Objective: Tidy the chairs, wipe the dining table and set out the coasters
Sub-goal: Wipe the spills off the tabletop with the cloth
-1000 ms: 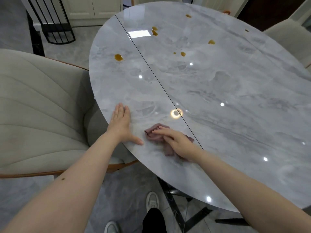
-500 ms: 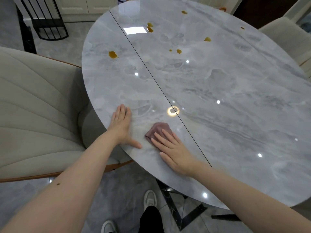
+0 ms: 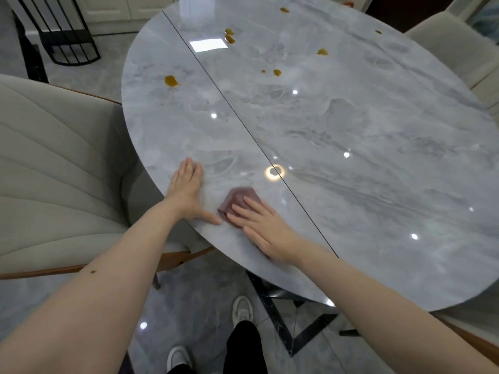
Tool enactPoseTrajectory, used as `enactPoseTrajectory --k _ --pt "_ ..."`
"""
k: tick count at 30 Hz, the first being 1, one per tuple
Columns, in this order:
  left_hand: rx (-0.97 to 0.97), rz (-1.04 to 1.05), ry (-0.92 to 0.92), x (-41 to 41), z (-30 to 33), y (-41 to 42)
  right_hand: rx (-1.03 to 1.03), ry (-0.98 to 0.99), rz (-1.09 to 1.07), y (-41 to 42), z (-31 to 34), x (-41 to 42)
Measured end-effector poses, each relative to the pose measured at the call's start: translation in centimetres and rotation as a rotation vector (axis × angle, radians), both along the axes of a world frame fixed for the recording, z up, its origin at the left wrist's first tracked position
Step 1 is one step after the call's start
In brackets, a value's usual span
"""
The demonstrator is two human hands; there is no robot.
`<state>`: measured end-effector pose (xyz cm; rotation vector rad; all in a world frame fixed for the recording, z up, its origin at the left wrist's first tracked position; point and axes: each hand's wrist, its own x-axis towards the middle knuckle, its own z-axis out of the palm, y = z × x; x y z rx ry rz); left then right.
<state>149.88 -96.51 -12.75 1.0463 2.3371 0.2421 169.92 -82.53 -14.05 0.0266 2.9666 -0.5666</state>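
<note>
While the left hand (image 3: 186,193) lies flat with straight fingers on the grey marble table (image 3: 351,136), the right hand (image 3: 266,229) presses a dark red cloth (image 3: 239,197) near the table's front edge, fingers extended. Amber spills (image 3: 171,81) dot the far side.

Both bare forearms reach forward over the near edge of the table (image 3: 351,163), the one landmark here. The left hand (image 3: 186,193) lies flat, palm down, just inside that edge — fingers straight and together, thumb stretched out sideways toward the other hand. The right hand (image 3: 266,230) lies a little nearer along the same edge, also palm down, its straight fingers fanned and pointing up-left — slightly blurred. The left thumb tip and the right fingertips nearly meet.
</note>
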Motion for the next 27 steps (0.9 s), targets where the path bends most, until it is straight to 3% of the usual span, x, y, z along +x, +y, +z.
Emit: enactPoseTrajectory --k 5,9,14,17,20,24,27 --pt "-0.003 0.008 0.003 0.1 0.3 0.2 0.061 -0.068 0.092 1.3 0.8 9.3" --pt "0.002 -0.005 0.011 -0.1 -0.4 0.1 0.102 -0.068 0.04 0.5 0.2 6.3" --pt "0.083 0.115 0.034 -0.2 -1.2 1.0 0.111 -0.017 -0.284 3.8 -0.7 0.0" --pt "0.142 0.188 0.127 1.3 -2.1 2.3 0.19 -0.025 -0.554 8.5 -1.1 2.2" --pt "0.184 0.171 0.201 3.7 -2.3 4.2 0.238 0.0 -0.74 7.8 -1.3 5.3" --pt "0.246 0.206 0.282 4.9 -2.8 6.5 0.128 0.009 -0.463 1.8 -0.9 6.1" --pt "0.264 0.243 0.348 3.8 -3.0 7.5 0.151 -0.004 -0.385 5.8 -1.1 6.8"
